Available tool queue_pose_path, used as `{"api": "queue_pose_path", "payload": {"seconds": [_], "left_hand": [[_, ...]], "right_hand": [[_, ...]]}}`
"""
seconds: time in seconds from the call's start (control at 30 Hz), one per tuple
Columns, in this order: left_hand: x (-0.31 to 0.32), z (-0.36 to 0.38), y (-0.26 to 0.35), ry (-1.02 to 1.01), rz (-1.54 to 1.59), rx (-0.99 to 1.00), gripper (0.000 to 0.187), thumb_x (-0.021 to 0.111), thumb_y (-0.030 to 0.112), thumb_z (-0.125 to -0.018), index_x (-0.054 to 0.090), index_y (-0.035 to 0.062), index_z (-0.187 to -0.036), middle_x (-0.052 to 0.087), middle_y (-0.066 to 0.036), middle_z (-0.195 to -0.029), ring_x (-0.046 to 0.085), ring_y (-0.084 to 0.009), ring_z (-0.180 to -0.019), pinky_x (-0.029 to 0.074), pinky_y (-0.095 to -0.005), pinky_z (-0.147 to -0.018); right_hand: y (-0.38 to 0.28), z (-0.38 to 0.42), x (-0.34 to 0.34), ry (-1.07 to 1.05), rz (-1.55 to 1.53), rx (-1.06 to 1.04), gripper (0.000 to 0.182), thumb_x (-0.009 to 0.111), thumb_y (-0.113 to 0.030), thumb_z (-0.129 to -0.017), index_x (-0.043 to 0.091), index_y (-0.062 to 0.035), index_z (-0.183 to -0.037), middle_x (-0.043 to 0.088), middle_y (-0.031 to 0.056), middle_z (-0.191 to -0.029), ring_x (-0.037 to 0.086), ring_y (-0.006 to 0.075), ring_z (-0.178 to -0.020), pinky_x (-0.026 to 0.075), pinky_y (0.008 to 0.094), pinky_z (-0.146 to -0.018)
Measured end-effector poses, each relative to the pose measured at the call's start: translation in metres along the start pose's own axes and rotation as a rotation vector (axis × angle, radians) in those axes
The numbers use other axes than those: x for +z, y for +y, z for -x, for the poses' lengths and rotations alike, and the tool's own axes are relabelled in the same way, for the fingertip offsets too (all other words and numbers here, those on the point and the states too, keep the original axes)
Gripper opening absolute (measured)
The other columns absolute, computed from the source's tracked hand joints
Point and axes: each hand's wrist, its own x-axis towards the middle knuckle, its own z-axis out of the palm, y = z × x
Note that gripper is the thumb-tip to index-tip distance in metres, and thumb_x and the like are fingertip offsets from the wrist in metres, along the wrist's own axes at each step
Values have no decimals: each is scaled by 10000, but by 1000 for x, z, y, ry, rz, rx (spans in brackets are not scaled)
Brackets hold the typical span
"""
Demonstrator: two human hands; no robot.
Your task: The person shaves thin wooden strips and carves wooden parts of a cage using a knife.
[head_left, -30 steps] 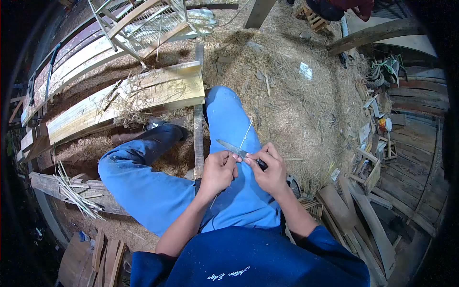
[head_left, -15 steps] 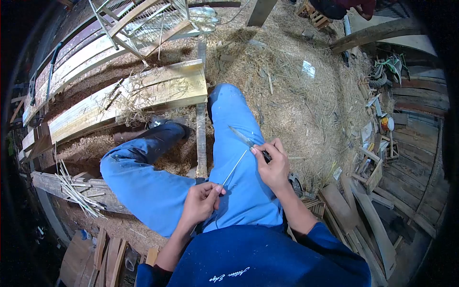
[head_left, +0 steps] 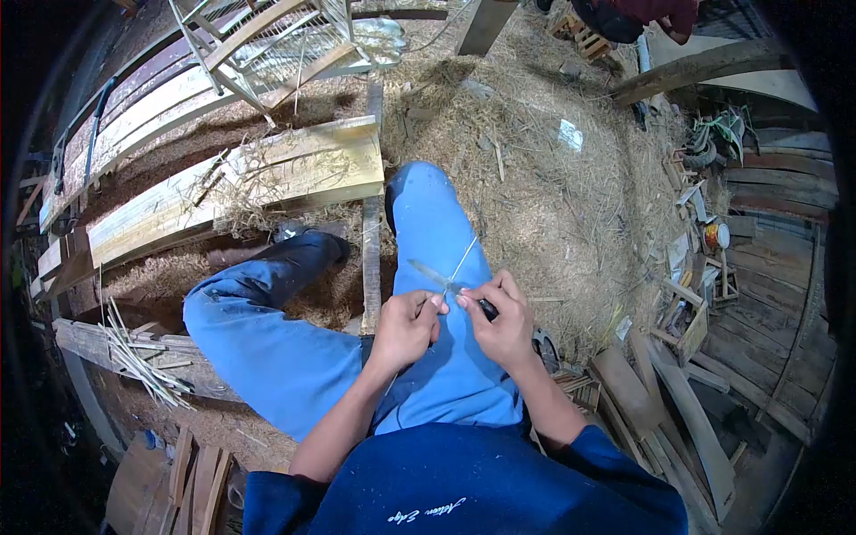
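Note:
My right hand is closed around the dark handle of a knife, whose blade points forward and left above my right thigh. A thin pale stick is pinched in my left hand. The stick crosses the blade close to the handle, and its far end slants up to the right. My two hands are close together over the blue trousers. Where exactly the blade meets the stick is too small to make out.
A bundle of thin split sticks lies on a wooden beam at the left. Straw covers a plank bench ahead. Wood pieces lean at the right. Another person is at the top right. Shavings cover the floor.
My left hand has moved up and right, next to the right hand. The stick now crosses the blade and extends beyond it. The knife has shifted slightly left and tilted flatter.

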Motion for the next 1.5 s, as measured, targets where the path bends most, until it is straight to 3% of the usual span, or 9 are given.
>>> {"api": "queue_pose_path", "payload": {"seconds": [0.37, 0.43, 0.53, 0.73, 1.07, 1.2, 1.3, 1.4, 1.5], "left_hand": [[-28, 60, 7, -56, 153, -191, 283, 567, 212, -1095, 720, -22, -1048, 618, -19, -608, 489, -57, -455, 370, -251, -421], [-27, 56, 10, -44, 162, -189, 279, 569, 206, -1093, 722, -25, -1060, 623, -24, -611, 491, -61, -448, 374, -256, -417], [-19, 36, 9, -33, 163, -148, 277, 568, 203, -1092, 722, -26, -1068, 636, -38, -619, 499, -71, -439, 380, -264, -411], [-2, -3, 27, -4, 65, -97, 275, 559, 191, -1075, 724, -24, -1026, 645, -66, -612, 534, -98, -447, 403, -299, -426], [-11, 35, 11, -44, 79, -133, 283, 564, 197, -1086, 728, -25, -1020, 613, -18, -607, 526, -68, -514, 423, -283, -493], [-19, 48, 7, -52, 135, -164, 291, 576, 231, -1089, 727, -16, -1059, 608, -18, -605, 499, -63, -449, 382, -247, -420], [-21, 44, 7, -48, 183, -177, 273, 583, 215, -1083, 732, -13, -1087, 619, -11, -632, 504, -58, -473, 384, -245, -430], [-17, 39, 8, -53, 215, -130, 267, 603, 225, -1076, 727, -8, -1114, 625, -13, -646, 499, -58, -468, 373, -244, -421], [-14, 34, 10, -74, 221, -109, 271, 626, 243, -1069, 722, 0, -1140, 626, -13, -655, 492, -57, -471, 371, -244, -426]], "right_hand": [[9, -16, 8, 92, 31, 65, 110, 810, -107, -881, 766, -30, -946, 609, 130, -906, 653, 304, -806, 516, 401, -706], [9, -19, 9, 107, 29, 65, 108, 810, -75, -877, 754, -6, -939, 594, 122, -890, 631, 279, -792, 506, 369, -716], [12, -17, 8, 101, -7, 28, 130, 808, -159, -892, 778, -60, -970, 622, 130, -924, 672, 326, -826, 531, 420, -724], [1, -10, -11, -103, -21, -41, 125, 816, -177, -888, 795, -83, -969, 609, 106, -912, 669, 305, -826, 533, 402, -718], [23, -20, 0, 33, 45, 104, 123, 792, -185, -908, 768, -72, -950, 621, 125, -921, 663, 332, -835, 526, 428, -728], [34, -35, 7, 90, 50, 83, 127, 784, -176, -910, 762, -63, -963, 617, 123, -917, 656, 327, -832, 527, 428, -728], [34, -52, 8, 100, -54, 118, 192, 780, -210, -935, 745, -23, -957, 660, 103, -879, 666, 239, -801, 523, 402, -729], [30, -60, -2, -34, -297, 352, 352, 786, -318, -961, 733, 27, -917, 701, 69, -753, 595, 97, -752, 491, 331, -692], [35, -67, -10, -272, -275, 398, 337, 798, -320, -946, 745, 11, -908, 678, 48, -726, 584, 105, -728, 480, 324, -667]]}}
